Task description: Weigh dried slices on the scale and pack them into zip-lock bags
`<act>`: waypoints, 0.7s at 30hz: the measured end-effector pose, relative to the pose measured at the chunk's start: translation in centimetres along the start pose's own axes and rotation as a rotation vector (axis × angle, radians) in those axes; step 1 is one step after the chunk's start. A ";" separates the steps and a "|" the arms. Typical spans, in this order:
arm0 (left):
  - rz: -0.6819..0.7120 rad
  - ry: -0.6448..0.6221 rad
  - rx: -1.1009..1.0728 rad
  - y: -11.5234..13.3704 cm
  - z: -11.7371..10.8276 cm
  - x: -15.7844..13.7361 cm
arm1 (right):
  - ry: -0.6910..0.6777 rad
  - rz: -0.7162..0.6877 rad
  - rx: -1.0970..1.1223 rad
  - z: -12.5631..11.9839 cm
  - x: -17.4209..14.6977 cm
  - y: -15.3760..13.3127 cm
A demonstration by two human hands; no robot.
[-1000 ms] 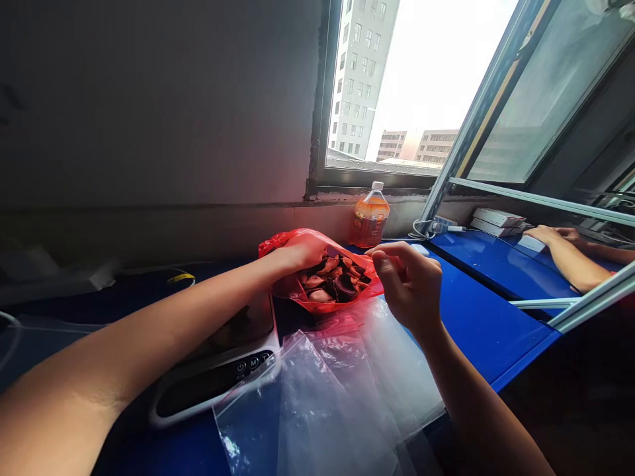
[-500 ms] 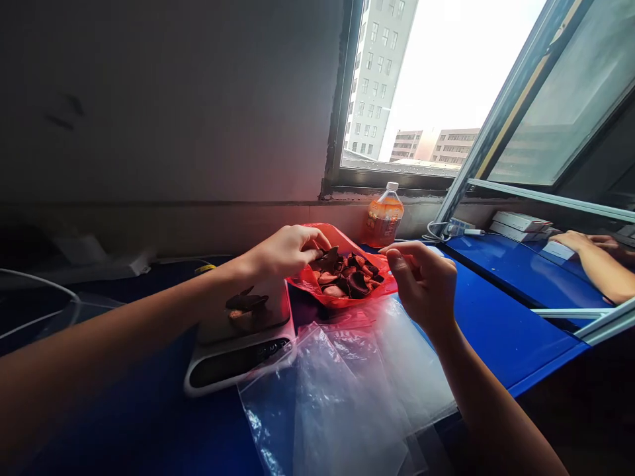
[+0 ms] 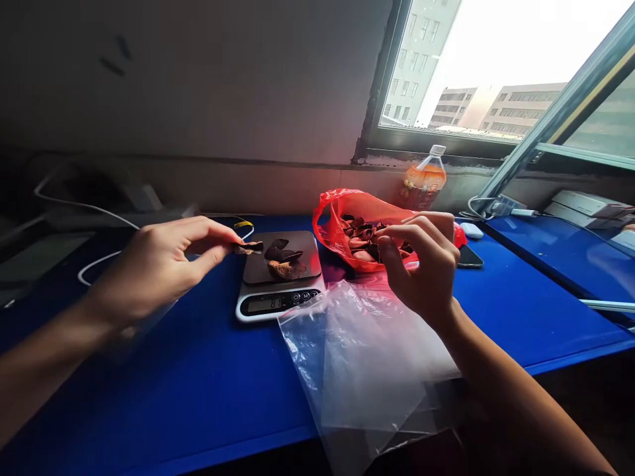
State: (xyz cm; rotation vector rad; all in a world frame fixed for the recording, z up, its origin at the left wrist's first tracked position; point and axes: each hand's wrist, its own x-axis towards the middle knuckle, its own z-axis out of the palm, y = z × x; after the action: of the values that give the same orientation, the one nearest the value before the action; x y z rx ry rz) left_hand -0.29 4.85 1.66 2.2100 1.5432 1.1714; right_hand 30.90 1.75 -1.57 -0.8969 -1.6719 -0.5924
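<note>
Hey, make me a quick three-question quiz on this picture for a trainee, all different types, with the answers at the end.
1. Multiple choice: what does the left hand pinch?
A) a bottle cap
B) a dark curled piece
C) a clear bag
2. True or false: the drink bottle stands behind the red bag.
3. Fill in the blank: loose dark pieces lie on top of the ____, to the left of the red bag.

Key: 1. B. 2. True. 3. Scale.
</note>
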 end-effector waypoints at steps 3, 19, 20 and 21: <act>0.076 -0.052 0.114 -2.6 0.4 -0.5 | -0.063 0.028 0.047 0.9 -0.6 0.7; 0.245 -0.107 0.104 -4.5 3.5 -0.5 | -0.390 -0.067 0.214 2.4 -2.5 -0.9; 0.242 -0.090 0.101 -4.5 3.4 -0.4 | -0.386 -0.068 0.212 2.4 -2.5 -0.8; 0.235 -0.062 0.103 -4.6 3.2 -0.4 | -0.387 -0.071 0.213 2.4 -2.5 -0.6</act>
State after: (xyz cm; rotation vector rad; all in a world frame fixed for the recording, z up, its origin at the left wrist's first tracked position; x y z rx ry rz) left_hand -1.35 7.34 -3.27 2.5263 1.3786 1.0933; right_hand 29.30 2.52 -4.62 -0.8349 -2.0771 -0.2896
